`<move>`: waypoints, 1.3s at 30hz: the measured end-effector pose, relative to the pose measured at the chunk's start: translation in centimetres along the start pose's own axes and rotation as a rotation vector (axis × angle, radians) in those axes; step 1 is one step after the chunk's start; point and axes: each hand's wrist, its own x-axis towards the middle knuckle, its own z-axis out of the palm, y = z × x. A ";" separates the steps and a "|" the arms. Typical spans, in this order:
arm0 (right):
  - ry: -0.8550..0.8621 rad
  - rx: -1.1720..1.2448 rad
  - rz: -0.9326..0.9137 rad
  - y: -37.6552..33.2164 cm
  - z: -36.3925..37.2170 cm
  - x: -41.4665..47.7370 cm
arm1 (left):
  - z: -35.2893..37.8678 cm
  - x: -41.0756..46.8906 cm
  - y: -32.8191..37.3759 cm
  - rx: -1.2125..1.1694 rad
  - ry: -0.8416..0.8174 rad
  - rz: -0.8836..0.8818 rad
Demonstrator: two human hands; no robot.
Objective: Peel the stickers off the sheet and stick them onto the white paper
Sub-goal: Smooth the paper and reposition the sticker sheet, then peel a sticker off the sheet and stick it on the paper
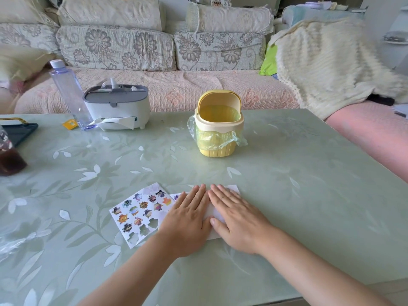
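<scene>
As you look across the leaf-patterned green table [309, 173] from the left, a bottle of dark liquid [8, 157] and a dark tray with a gold handle [19, 131] sit at the edge. Further along the far side stand a small yellow packet [70, 124], a tall clear plastic bottle [68, 93] and a grey-lidded tissue box [117, 107]. Right of centre stands a yellow mini bin [217, 127] with its lid up and a liner bag spilling over its rim, well apart from your work, and beyond the table runs a floral sofa [154, 51] with a cream blanket [326, 62] on its right end. The dark bottle and the tray are cut off by the frame. Near you, the sticker sheet [136, 213] lies flat, with three blank cut-outs in its near row, and your left wrist hides its right corner. Just beside it lies the white paper [213, 210], mostly covered; one purple sticker [176, 197] peeks out at its far left corner, and any others cannot be made out. Your left hand [187, 221] and right hand [238, 219] lie palm down side by side on the paper, fingers straight and close together, pressing it flat and gripping nothing.
</scene>
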 end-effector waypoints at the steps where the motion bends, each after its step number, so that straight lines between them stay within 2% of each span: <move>1: -0.007 0.001 -0.009 0.0 0.1 0.2 | 0.1 0.0 0.0 -0.008 0.004 0.000; 11: -0.007 0.032 0.207 0.5 -0.5 0.5 | -0.6 0.3 -0.1 -0.079 0.002 -0.034; 15: 0.071 0.002 0.142 -0.4 -2.4 0.9 | -2.0 0.6 -1.0 -0.410 0.146 -0.029; 17: 0.114 0.050 0.102 -1.3 -3.3 1.3 | -3.3 0.3 -1.5 -0.603 0.244 -0.084; 19: 0.140 0.127 0.070 -2.6 -3.8 1.8 | -4.5 -0.2 -2.4 -0.675 0.312 -0.154; 23: 0.157 0.185 -0.015 -5.3 -4.2 3.2 | -5.9 -2.1 -5.2 -0.545 0.347 -0.194; 28: 0.076 0.216 -0.139 -8.4 -4.0 4.6 | -6.1 -6.1 -9.7 -0.140 0.170 -0.229; 30: 0.032 0.204 -0.175 -9.4 -3.6 5.1 | -5.8 -7.8 -11.0 -0.058 0.086 -0.239; 34: -0.058 0.163 -0.218 -10.5 -2.4 5.9 | -5.0 -9.9 -12.3 -0.018 -0.048 -0.219; 39: 0.091 0.226 -0.274 -10.8 -1.7 6.5 | -5.0 -9.8 -12.7 -0.060 0.056 -0.209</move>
